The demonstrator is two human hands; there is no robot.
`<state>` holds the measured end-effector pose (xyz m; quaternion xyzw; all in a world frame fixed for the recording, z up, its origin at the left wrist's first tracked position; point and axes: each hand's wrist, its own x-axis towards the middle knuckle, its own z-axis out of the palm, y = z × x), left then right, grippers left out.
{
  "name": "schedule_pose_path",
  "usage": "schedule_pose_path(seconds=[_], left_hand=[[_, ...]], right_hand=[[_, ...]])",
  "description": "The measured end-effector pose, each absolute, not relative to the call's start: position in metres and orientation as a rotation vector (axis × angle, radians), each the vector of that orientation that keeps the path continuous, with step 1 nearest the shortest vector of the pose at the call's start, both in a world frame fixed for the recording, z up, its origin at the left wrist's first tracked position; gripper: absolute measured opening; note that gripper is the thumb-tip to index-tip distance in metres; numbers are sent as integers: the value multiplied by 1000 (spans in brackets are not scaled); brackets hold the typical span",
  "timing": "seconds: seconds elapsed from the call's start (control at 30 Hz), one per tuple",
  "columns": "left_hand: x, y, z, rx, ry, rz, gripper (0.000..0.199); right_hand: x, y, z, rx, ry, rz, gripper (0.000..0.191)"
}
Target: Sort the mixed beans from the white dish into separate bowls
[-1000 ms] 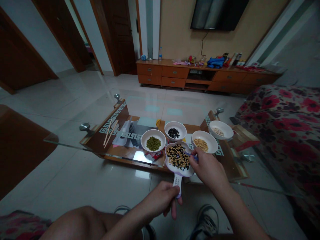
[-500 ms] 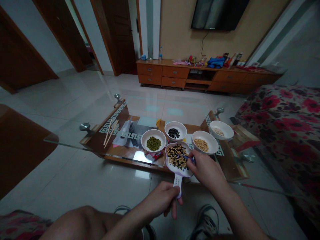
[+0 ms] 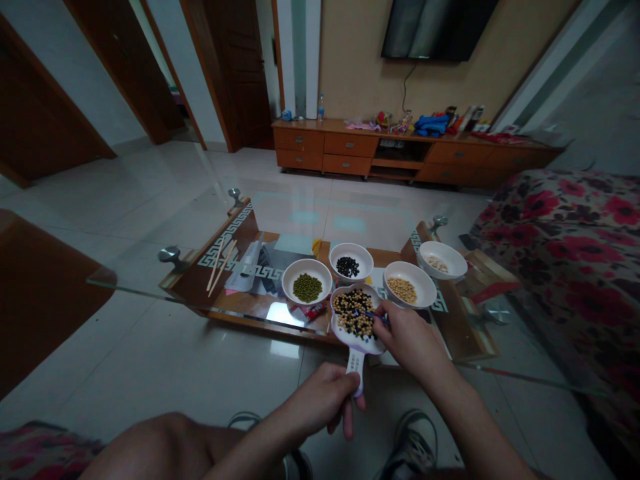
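My left hand (image 3: 333,397) is closed around the handle of a white, purple-rimmed scalloped tray (image 3: 374,345) with printing on its handle. Mixed black and yellowish beans (image 3: 354,312) cover much of the tray. In my right hand (image 3: 407,333) is a slim dark blue tool (image 3: 374,315) that looks like tweezers, its tip among the beans; the fingers hide the rest. Around the tray stand white bowls: one with green beans (image 3: 307,287), one with black beans (image 3: 347,267), one with yellowish beans (image 3: 403,290), and one with pale pieces (image 3: 439,265) at the right.
The bowls stand on a glass-topped table (image 3: 240,313). Chopsticks (image 3: 222,267) lie at its left; papers and a red packet (image 3: 316,311) show on the shelf below. A flowered sofa (image 3: 570,220) is at the right, a wooden cabinet (image 3: 350,145) across the room.
The tool in my right hand has shifted very slightly over the beans. My left hand, the tray and the bowls stay where they were.
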<state>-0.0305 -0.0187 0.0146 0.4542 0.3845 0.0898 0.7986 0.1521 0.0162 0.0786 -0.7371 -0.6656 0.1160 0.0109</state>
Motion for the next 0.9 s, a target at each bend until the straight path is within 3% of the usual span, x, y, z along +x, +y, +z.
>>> schedule_pose_path(seconds=[0.9], left_hand=[[-31, -18, 18, 990, 846, 177, 53]], right_hand=[[152, 17, 81, -2287, -2090, 356, 20]])
